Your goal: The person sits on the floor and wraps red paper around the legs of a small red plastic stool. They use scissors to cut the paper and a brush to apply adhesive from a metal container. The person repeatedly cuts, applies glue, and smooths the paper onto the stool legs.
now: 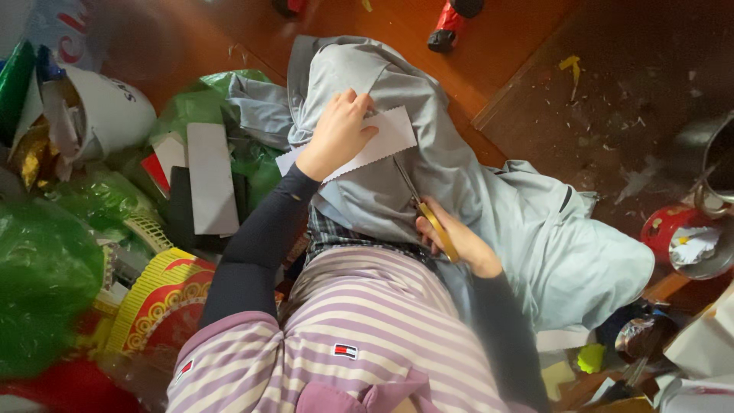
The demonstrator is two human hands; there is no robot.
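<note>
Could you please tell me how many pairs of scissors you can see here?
1. The scissors are in the right hand, cutting the white paper held by the left hand. The clutter may hide others.

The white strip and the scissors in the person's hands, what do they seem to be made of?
The white strip looks like thin matte paper or card: it holds flat, with a zigzag cut edge. The scissors seem to have grey metal blades and glossy yellow handles, probably plastic.

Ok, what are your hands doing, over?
Left hand holds white paper. Right hand grips scissors, blades at paper. Grey cloth underneath.
</note>
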